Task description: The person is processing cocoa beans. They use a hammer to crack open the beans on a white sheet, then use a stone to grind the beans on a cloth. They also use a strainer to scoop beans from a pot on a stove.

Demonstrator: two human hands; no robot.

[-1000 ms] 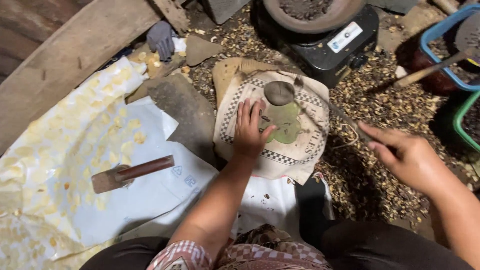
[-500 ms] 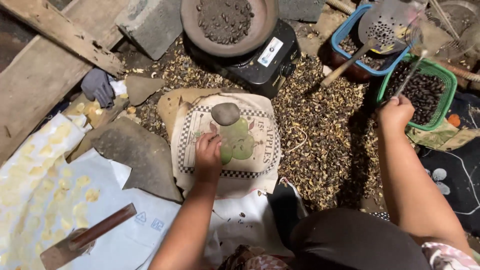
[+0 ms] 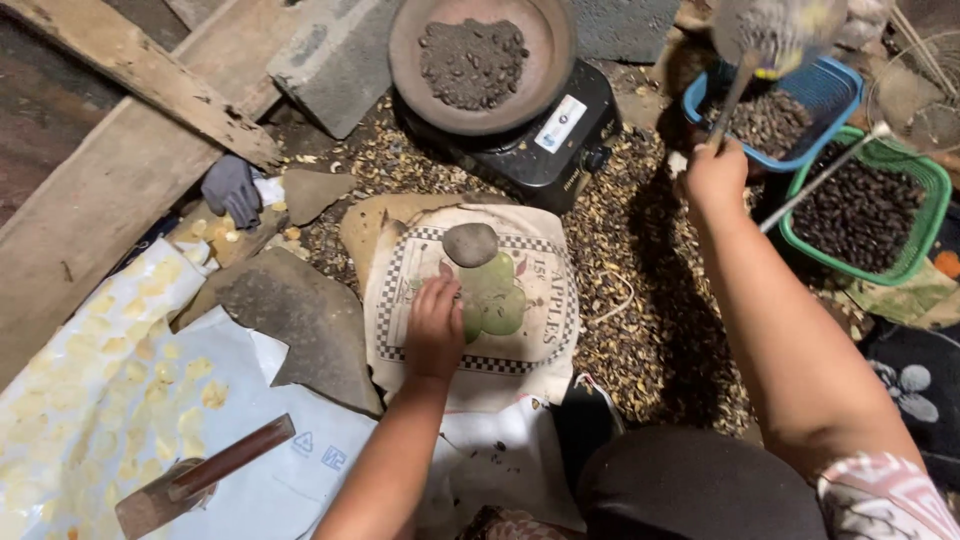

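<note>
My left hand (image 3: 434, 328) rests flat, fingers apart, on a printed cloth (image 3: 540, 335) spread over a flat slab. A small grey stone (image 3: 470, 244) lies on the cloth just beyond my fingertips. My right hand (image 3: 715, 178) is stretched far to the upper right and grips the wooden handle of a wire skimmer (image 3: 778, 35), whose blurred head hangs above a blue basket (image 3: 830, 90) of dark seeds.
A green basket (image 3: 868, 205) of dark seeds holds a second long-handled tool. A shallow pan (image 3: 478, 62) of dark grit sits on a black stove (image 3: 555, 140). Husks litter the ground. A flat rock (image 3: 290, 325), white sheets with yellow flakes (image 3: 95, 390), a scraper (image 3: 195, 480) lie left.
My right hand reached from near the cloth out to the baskets, took the skimmer handle and lifted it. My view swung right. My left hand stayed on the cloth.
</note>
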